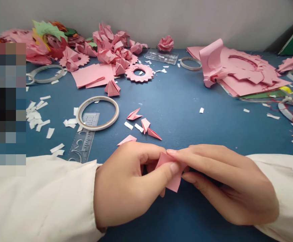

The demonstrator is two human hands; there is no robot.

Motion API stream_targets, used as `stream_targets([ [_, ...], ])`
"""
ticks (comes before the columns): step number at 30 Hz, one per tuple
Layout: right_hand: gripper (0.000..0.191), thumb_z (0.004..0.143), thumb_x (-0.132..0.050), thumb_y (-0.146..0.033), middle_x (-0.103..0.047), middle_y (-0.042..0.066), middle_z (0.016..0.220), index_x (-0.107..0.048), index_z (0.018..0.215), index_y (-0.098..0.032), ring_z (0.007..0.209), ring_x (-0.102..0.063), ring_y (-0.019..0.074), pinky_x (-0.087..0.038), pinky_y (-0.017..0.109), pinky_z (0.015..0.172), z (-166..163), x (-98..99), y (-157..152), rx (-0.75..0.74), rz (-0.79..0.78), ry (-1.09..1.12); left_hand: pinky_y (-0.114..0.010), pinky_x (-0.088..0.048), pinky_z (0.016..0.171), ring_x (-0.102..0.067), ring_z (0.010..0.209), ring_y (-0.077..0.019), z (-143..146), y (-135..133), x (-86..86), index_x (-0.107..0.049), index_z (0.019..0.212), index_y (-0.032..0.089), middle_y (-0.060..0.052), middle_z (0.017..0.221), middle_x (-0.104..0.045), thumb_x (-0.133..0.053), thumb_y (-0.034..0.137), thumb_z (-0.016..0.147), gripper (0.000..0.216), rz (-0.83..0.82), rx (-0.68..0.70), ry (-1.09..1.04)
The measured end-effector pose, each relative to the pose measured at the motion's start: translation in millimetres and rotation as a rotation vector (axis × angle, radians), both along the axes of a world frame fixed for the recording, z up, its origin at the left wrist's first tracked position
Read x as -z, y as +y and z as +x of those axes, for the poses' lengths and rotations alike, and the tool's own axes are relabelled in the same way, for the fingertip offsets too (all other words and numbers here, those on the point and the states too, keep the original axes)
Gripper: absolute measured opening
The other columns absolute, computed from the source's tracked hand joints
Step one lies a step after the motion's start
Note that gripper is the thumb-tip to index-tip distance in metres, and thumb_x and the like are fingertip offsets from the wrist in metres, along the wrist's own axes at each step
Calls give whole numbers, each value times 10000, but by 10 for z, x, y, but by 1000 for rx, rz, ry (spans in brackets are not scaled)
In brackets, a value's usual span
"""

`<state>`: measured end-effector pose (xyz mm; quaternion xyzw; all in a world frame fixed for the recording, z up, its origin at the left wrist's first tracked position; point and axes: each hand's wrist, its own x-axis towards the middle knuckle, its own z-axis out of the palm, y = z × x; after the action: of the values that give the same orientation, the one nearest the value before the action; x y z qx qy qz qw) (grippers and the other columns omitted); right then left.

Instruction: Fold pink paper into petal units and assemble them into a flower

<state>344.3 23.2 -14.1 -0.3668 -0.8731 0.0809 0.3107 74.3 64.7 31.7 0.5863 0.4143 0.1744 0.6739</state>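
Note:
My left hand (126, 181) and my right hand (224, 185) meet low in the middle of the blue table (181, 101). Both pinch one small folded pink paper piece (171, 173) between thumbs and fingertips, just above the tabletop. Both forearms wear white sleeves. A few small folded pink paper pieces (146, 126) lie just beyond the hands, and one more peeks out behind my left knuckles (127, 139).
A tape ring (97, 112) and a clear ruler (84, 137) lie at the left with white paper scraps (37, 116). Folded pink paper units (111, 47), a pink paper ring (139, 72) and a paper rose (165, 43) sit at the back. Cut pink sheets (239, 72) pile up at the right.

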Motion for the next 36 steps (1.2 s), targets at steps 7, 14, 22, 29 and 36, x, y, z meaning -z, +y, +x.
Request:
stream_targets([
  [7,482,1221,-896,-515,-979,105,1286,-864,1687,-401,1141,-991,324,-846,369,928,16,-21,-35,2,-120,53,-236,-399,608,-508,618,-126,-64,67,-9,-696,739,252,57,633,-592,-806,398,1042,354,-137,37,-94],
  [14,460,1182,-967,-580,-986,104,1212,-932,1603,-397,1083,-993,308,-831,339,860,82,-22,31,-25,-215,108,-255,-307,537,-493,581,-106,-95,39,-26,-659,726,243,61,610,-555,-784,498,1075,451,-87,71,7],
  [22,486,1277,-853,-227,-998,17,1153,-842,1731,-400,931,-969,160,-776,186,868,197,-136,272,-285,-364,149,-250,-312,514,-490,548,-96,-56,20,-4,-667,721,240,67,580,-556,-704,488,1138,486,46,106,98],
  [29,466,1245,-873,-145,-1013,20,1291,-884,1651,-373,1085,-998,159,-771,165,1032,155,-210,296,-334,-417,169,-255,-342,552,-498,559,-101,-37,36,-5,-678,710,243,70,576,-568,-739,418,1133,462,29,133,85],
  [36,235,1329,-784,-392,-991,20,1125,-866,1548,-374,901,-973,177,-787,190,897,87,-128,150,-209,-163,25,-256,-346,532,-534,556,-103,-31,12,37,-681,715,251,64,599,-605,-694,473,1133,474,16,148,103],
])
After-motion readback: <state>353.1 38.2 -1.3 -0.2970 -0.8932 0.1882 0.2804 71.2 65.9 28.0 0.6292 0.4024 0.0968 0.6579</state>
